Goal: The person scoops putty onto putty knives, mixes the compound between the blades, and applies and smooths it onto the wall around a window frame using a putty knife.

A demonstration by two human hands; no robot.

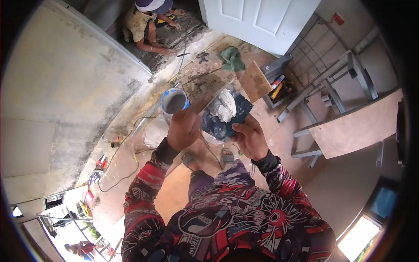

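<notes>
My right hand (251, 137) grips the near right edge of a dark, smeared flat plate (243, 107), thumb on top. A lump of white putty (224, 106) sits on the plate. At the plate's left side my left hand (182, 130) is closed round a thin flat scraper (215, 97), seen almost edge-on, its blade slanting up along the putty. The scraper's handle is hidden in that hand. Just beyond my left hand stands a bucket (187, 104) with a blue-smeared rim and grey inside.
Beyond the doorway another person (150, 26) crouches low, hands near the floor. A white door (262, 22) stands ajar. Right of me are a toolbox (283, 89), a wooden board (254, 82) and metal frames (331, 89). A green cloth (232, 59) and cables (126, 174) lie on the floor.
</notes>
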